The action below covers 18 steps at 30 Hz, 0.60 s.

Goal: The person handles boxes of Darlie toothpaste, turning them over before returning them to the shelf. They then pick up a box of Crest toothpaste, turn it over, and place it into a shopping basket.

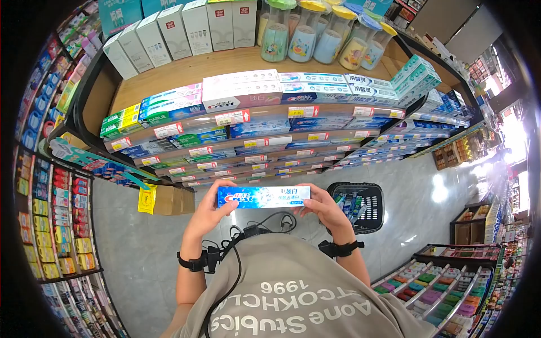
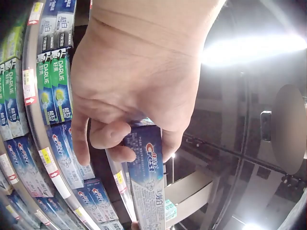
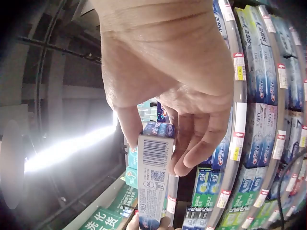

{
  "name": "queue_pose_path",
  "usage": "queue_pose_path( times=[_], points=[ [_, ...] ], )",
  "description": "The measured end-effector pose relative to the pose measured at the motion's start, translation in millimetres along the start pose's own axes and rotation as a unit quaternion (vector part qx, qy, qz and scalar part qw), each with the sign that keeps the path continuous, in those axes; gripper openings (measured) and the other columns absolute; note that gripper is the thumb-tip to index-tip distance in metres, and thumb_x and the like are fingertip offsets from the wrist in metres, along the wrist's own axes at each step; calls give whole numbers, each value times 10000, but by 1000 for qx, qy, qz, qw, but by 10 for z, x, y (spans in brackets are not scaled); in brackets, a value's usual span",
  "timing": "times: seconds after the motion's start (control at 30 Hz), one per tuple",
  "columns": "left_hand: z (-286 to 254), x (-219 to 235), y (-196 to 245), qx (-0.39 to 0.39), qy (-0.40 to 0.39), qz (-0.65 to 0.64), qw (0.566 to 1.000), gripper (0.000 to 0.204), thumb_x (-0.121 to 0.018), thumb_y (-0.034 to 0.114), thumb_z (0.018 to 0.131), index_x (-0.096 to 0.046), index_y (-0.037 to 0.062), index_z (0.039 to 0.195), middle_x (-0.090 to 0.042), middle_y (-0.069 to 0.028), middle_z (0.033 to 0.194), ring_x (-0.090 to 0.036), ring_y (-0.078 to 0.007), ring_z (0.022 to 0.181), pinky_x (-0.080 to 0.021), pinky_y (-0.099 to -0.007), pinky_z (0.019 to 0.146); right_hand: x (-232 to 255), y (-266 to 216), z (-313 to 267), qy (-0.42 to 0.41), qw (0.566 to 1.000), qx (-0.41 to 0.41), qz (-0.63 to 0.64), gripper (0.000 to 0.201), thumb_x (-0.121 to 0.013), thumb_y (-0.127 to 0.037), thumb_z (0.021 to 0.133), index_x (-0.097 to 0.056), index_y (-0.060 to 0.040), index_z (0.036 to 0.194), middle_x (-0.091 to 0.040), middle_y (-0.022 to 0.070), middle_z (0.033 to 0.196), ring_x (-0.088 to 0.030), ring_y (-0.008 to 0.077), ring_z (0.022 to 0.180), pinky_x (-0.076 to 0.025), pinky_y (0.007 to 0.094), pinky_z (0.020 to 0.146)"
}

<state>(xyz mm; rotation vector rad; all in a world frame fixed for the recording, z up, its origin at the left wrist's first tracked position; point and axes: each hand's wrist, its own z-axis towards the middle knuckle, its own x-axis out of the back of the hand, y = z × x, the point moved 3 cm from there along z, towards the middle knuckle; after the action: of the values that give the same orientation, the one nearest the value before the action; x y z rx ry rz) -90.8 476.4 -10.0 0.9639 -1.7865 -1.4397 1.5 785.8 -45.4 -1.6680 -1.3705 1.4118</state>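
Observation:
A blue and white Crest toothpaste box (image 1: 264, 197) lies level in front of the torso, held at both ends. The left hand (image 1: 216, 207) grips its left end, thumb on the front face; the left wrist view shows that hand (image 2: 139, 91) with the box (image 2: 147, 179) between thumb and curled fingers. At the other end, the right hand (image 1: 322, 206) pinches the box. In the right wrist view the right hand (image 3: 168, 81) holds the end of the box (image 3: 153, 177), its barcode side showing.
Shelves of toothpaste boxes (image 1: 242, 93) with price tags stand ahead. A black basket (image 1: 372, 207) with items inside sits on the floor to the right. A cardboard box (image 1: 173, 200) and a yellow bag (image 1: 147, 198) are at the left. Cables (image 1: 284, 221) hang by the torso.

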Motion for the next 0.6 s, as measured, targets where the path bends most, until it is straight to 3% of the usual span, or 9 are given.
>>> queue_pose_path(
  times=[0.6],
  points=[
    [-26,29,-45,2,-6,5,1000,406,-746,231,928,-560,141,1278,-588,40,877,-546,-28,701,-361,-189,509,-88,3,-32,8,1000,5,-2,555,-715,-276,958,-515,-9,1400,-710,132,1153,-707,201,1003,-564,305,800]
  ],
)
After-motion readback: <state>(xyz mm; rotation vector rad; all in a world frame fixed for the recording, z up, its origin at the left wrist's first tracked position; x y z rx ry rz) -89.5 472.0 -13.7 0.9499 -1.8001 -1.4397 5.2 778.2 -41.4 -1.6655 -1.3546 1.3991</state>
